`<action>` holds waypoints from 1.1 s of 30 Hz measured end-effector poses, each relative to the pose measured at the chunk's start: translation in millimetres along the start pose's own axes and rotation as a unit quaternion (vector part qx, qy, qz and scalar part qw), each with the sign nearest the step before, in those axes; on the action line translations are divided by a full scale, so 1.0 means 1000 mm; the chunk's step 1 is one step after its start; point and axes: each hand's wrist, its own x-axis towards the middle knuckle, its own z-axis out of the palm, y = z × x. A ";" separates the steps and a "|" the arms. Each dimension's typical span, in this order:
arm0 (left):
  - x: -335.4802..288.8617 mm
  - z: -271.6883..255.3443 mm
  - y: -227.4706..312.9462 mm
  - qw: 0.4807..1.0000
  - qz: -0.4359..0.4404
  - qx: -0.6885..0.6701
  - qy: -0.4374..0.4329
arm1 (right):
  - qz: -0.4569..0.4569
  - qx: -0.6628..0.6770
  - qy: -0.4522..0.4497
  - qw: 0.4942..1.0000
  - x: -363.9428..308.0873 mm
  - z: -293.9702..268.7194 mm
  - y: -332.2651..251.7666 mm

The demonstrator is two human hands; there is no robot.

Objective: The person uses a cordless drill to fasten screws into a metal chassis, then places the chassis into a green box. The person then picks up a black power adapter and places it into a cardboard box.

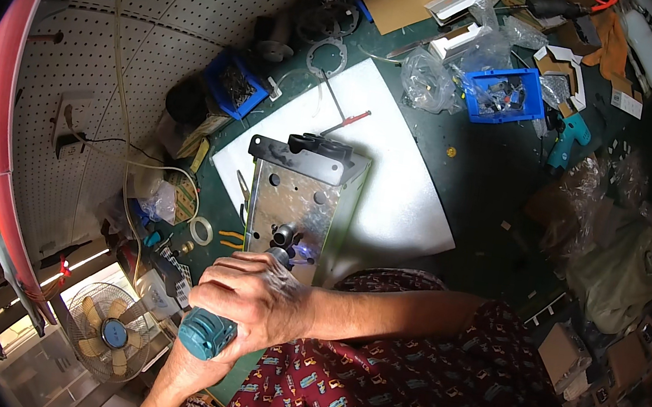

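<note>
Both my hands are closed round a teal and black power drill (pixel 206 335), one over the other. My right hand (pixel 258 298) wraps over the top of its body, fingers curled. My left hand (pixel 197 362) comes up from below at the drill's rear end; its fingers are mostly hidden. The dark chuck end (pixel 283 237) points away from me at a metal box-shaped housing (pixel 294 195), and a small bluish light falls on its face there. Whether the tip touches the metal is hidden. A black bracket (pixel 295 159) with round black parts crosses the housing's far end.
A white foam sheet (pixel 403 189) lies under the housing, with a red-handled screwdriver (pixel 346 121) on it. Orange-handled pliers (pixel 231 238) and a tape roll (pixel 201 230) lie left. Blue bins (pixel 513 117) and another teal drill (pixel 570 138) sit farther back. A fan (pixel 114 332) stands lower left.
</note>
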 end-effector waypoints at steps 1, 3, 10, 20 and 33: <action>0.001 0.000 0.001 1.000 -0.003 -0.005 0.002 | -0.001 0.002 0.005 1.000 0.001 -0.001 0.001; 0.001 0.000 0.001 1.000 -0.011 -0.018 0.007 | 0.001 0.012 0.012 1.000 0.001 -0.001 0.002; 0.002 0.003 0.007 0.998 -0.046 -0.037 0.003 | 0.011 0.036 0.003 0.999 0.000 -0.005 0.005; -0.002 0.011 -0.004 0.999 -0.036 -0.008 0.002 | 0.026 0.065 -0.015 0.997 0.000 -0.008 0.007; 0.017 -0.021 0.052 0.996 -0.061 0.049 0.047 | 0.047 0.037 0.101 0.993 0.008 -0.012 -0.002</action>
